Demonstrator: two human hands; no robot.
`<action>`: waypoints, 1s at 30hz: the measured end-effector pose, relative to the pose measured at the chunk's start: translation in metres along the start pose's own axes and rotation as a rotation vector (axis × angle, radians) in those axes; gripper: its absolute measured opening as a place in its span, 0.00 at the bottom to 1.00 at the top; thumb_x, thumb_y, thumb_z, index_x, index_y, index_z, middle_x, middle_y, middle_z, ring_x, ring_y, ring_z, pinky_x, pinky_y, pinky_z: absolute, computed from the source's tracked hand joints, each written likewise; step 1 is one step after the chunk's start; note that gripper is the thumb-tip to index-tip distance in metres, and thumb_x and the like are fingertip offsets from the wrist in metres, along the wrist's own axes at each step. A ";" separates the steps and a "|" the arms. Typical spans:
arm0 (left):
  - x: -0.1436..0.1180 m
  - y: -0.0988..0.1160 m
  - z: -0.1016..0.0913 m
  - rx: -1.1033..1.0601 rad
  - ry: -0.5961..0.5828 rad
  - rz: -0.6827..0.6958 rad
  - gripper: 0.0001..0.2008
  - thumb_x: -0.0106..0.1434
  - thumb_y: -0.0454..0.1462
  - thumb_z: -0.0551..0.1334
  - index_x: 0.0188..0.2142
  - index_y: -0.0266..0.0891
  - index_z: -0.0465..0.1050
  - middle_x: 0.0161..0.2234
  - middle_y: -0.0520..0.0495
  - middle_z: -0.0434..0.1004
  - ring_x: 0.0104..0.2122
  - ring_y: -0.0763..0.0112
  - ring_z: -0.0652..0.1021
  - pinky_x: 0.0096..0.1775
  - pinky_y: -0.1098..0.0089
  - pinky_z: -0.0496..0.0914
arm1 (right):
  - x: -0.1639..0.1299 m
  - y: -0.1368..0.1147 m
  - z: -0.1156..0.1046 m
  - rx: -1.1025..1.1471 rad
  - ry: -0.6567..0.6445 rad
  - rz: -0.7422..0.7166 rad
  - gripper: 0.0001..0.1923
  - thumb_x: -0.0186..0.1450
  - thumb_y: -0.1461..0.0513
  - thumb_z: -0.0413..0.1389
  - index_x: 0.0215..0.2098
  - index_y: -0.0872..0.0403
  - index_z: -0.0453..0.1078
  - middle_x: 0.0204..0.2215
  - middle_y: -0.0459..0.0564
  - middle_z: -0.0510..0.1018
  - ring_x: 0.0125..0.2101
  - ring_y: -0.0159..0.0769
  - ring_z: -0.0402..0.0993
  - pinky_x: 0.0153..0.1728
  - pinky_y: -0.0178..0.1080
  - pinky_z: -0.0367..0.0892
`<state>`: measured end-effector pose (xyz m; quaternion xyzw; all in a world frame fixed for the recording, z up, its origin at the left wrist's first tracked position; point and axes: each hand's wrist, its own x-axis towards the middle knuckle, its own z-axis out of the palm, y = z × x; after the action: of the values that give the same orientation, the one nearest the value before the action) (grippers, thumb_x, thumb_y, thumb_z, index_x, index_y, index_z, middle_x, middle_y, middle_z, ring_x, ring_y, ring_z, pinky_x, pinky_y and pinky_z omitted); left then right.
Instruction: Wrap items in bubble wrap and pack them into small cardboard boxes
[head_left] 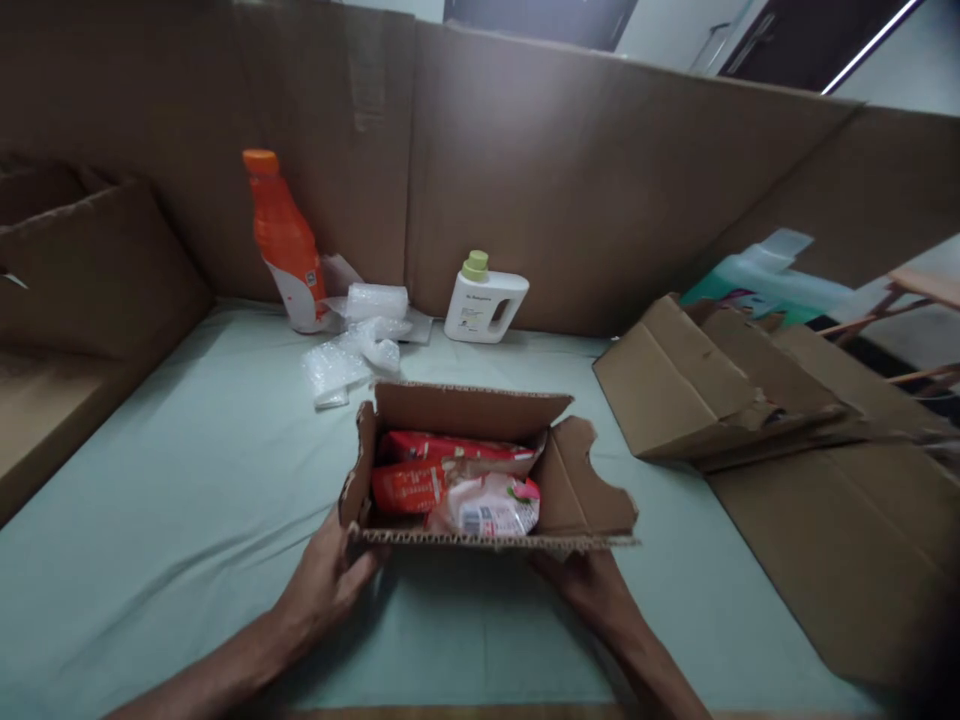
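A small cardboard box (585, 490) with raised flaps is in front of me, its top open. Inside lie a red packet (450, 448) at the back, an orange-red packet (409, 487) at the left and a white-and-pink packet (491, 505) at the front. My left hand (334, 570) grips the box at its front left corner, the thumb along the front wall. At the front right, my right hand (581, 575) holds the box from below, its fingers partly hidden by the front wall and flap.
Behind the box stand an orange bottle (289, 235), a white jug with a green cap (484, 300) and bubble wrap (360, 345). More cardboard boxes (697, 375) are at the right, beside a teal bottle (765, 275). Another open carton (97, 270) stands left. A cardboard wall (555, 180) closes the back.
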<state>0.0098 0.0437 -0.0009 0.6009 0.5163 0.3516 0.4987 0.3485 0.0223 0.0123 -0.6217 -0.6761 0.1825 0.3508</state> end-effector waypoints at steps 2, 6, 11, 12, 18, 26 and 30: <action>0.034 0.013 -0.004 0.065 0.070 0.075 0.19 0.58 0.42 0.65 0.49 0.42 0.75 0.39 0.43 0.79 0.49 0.48 0.75 0.54 0.53 0.69 | 0.041 -0.005 0.003 0.078 -0.010 0.065 0.28 0.56 0.48 0.64 0.52 0.50 0.75 0.48 0.55 0.81 0.53 0.55 0.75 0.57 0.56 0.67; 0.097 0.027 -0.008 0.080 0.077 0.182 0.26 0.59 0.39 0.62 0.57 0.38 0.67 0.50 0.40 0.76 0.53 0.52 0.74 0.55 0.55 0.68 | 0.104 -0.004 0.013 0.199 -0.034 0.195 0.27 0.51 0.48 0.67 0.42 0.55 0.75 0.39 0.58 0.84 0.41 0.55 0.80 0.43 0.52 0.75; 0.125 0.020 -0.009 0.075 0.090 0.244 0.28 0.60 0.38 0.62 0.60 0.38 0.64 0.55 0.38 0.74 0.57 0.51 0.72 0.58 0.52 0.66 | 0.125 0.007 0.030 0.194 0.085 0.251 0.29 0.48 0.46 0.68 0.40 0.55 0.72 0.37 0.59 0.84 0.38 0.54 0.79 0.38 0.50 0.74; 0.125 0.019 -0.009 0.072 0.103 0.249 0.29 0.60 0.38 0.61 0.61 0.37 0.64 0.56 0.37 0.73 0.57 0.52 0.72 0.58 0.52 0.66 | 0.126 0.008 0.032 0.199 0.094 0.255 0.30 0.47 0.46 0.68 0.40 0.55 0.71 0.38 0.59 0.84 0.39 0.54 0.79 0.39 0.51 0.74; 0.131 0.020 -0.045 0.314 0.156 0.288 0.34 0.56 0.31 0.57 0.64 0.37 0.63 0.61 0.39 0.71 0.58 0.57 0.72 0.59 0.58 0.67 | 0.116 0.003 0.037 0.318 0.064 0.269 0.27 0.52 0.48 0.66 0.44 0.53 0.69 0.40 0.57 0.82 0.39 0.51 0.80 0.39 0.48 0.75; 0.224 0.021 -0.121 0.482 0.508 0.031 0.22 0.51 0.36 0.67 0.48 0.38 0.76 0.58 0.35 0.72 0.64 0.38 0.61 0.63 0.43 0.54 | 0.093 0.012 0.055 0.363 0.120 0.266 0.24 0.55 0.50 0.65 0.46 0.52 0.71 0.41 0.54 0.83 0.42 0.49 0.80 0.47 0.51 0.75; 0.225 0.018 -0.129 0.406 0.513 0.009 0.06 0.47 0.36 0.69 0.26 0.41 0.74 0.48 0.40 0.80 0.59 0.45 0.68 0.60 0.51 0.61 | 0.094 0.013 0.058 0.347 0.131 0.273 0.24 0.55 0.49 0.65 0.45 0.52 0.70 0.39 0.54 0.83 0.40 0.49 0.80 0.45 0.50 0.76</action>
<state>-0.0564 0.2930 0.0289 0.5822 0.6821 0.3834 0.2208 0.3187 0.1262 -0.0137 -0.6481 -0.5201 0.3012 0.4677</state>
